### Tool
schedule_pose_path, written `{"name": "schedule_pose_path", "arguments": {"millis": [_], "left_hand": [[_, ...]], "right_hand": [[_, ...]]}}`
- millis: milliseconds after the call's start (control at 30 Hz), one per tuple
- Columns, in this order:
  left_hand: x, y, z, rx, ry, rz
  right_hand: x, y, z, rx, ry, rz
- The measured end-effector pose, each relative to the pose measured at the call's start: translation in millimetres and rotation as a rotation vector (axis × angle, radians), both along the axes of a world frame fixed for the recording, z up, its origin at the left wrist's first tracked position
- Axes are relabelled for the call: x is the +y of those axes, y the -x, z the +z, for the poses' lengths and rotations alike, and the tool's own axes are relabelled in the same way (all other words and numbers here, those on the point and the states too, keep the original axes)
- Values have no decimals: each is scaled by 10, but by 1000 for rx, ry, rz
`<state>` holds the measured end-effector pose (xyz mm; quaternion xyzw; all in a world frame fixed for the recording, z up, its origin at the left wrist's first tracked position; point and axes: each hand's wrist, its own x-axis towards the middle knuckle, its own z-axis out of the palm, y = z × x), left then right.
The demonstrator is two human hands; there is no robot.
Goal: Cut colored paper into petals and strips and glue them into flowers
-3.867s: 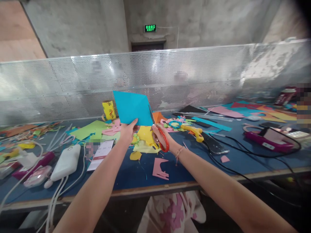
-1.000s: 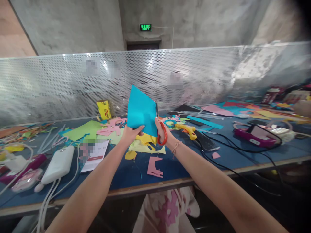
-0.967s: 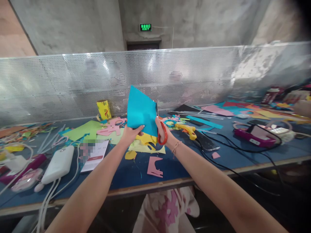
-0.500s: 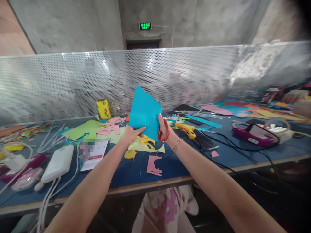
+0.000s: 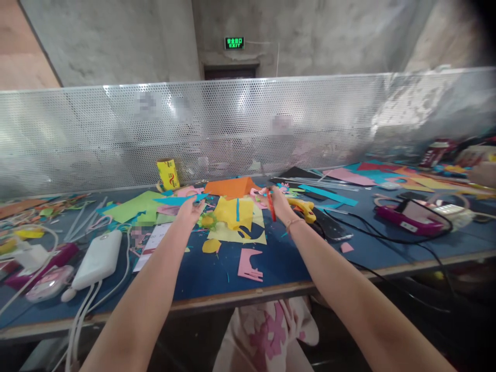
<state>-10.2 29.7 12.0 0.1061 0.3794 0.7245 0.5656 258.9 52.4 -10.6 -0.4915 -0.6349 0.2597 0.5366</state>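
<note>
In the head view, my left hand is at the left of the paper pile, its fingers at the edge of a blue sheet of paper, seen almost edge-on. My right hand is closed around red-handled scissors; their blades are hidden. Between the hands lie an orange sheet, a yellow sheet with a thin blue strip on it, and a pale yellow sheet. Closer to me are a yellow cutout and a pink paper scrap.
A yellow glue gun and a dark phone lie right of my right hand. On the left are a white power bank with cables and another phone. A perforated metal screen stands behind the table. Another person's hand shows far right.
The blue sheet has gone from upright between both hands to low on the left with my left hand. My right hand has left it, moving right with the scissors. The orange and yellow sheets are uncovered.
</note>
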Motion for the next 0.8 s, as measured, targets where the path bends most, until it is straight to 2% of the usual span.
{"name": "schedule_pose_path", "arguments": {"millis": [100,167,233,333,467,600,700,800], "left_hand": [[-42,-84,12,126,51,-132],[-77,-167,18,239,46,-196],[-98,-232,11,307,28,-190],[-91,-255,-21,321,30,-101],[-44,-194,-47,301,40,21],[-13,-159,-45,297,32,58],[-1,-162,-53,314,21,75],[-16,-200,-65,405,-11,20]], "right_hand": [[-116,228,-35,-447,-55,-43],[-199,428,-44,-633,-56,-56],[-253,596,-60,-752,-36,-65],[-269,715,-97,-855,30,-76],[-238,701,-119,-910,95,-58],[-225,666,-99,-873,91,-45],[-212,619,-81,-778,55,-64],[-168,533,-73,-589,37,-47]]}}
